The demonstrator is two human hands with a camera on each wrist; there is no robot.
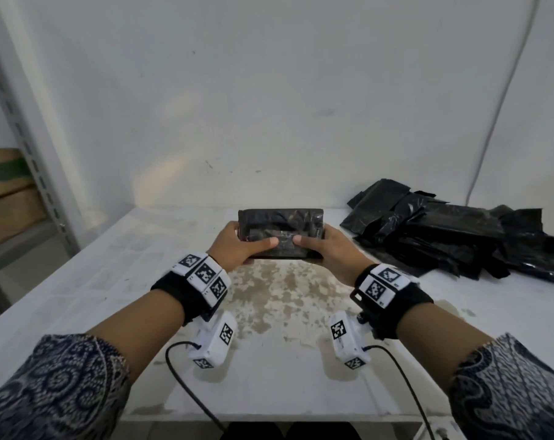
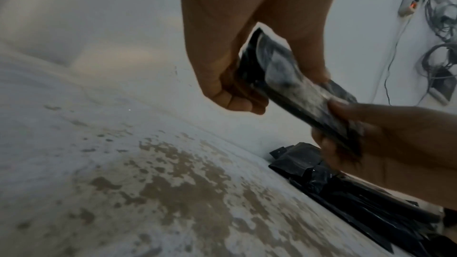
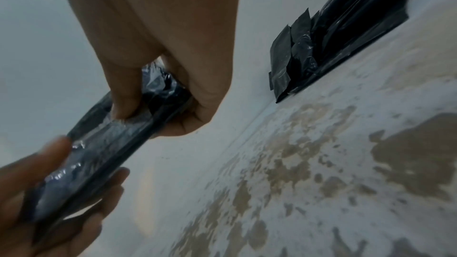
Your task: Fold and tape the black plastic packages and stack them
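Both wrists carry white marker blocks (image 1: 204, 274), printed with square codes only; we read no brand or lettering anywhere. We find the left hand (image 1: 237, 249) and right hand (image 1: 328, 252) each clamped on one end of the package (image 1: 280, 231), thumbs pressing its clear-taped face, held above the table (image 1: 110, 265). We judge the slick film may slip, or unsmoothed tape lift and the fold spring open. More black packages (image 1: 453, 236) lie heaped right; careless stacking could topple them.

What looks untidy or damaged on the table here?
The pile of black packages at the right is sloppy, with loose flaps sticking out at odd angles. The table has a worn brown patch. The held package looks neat.
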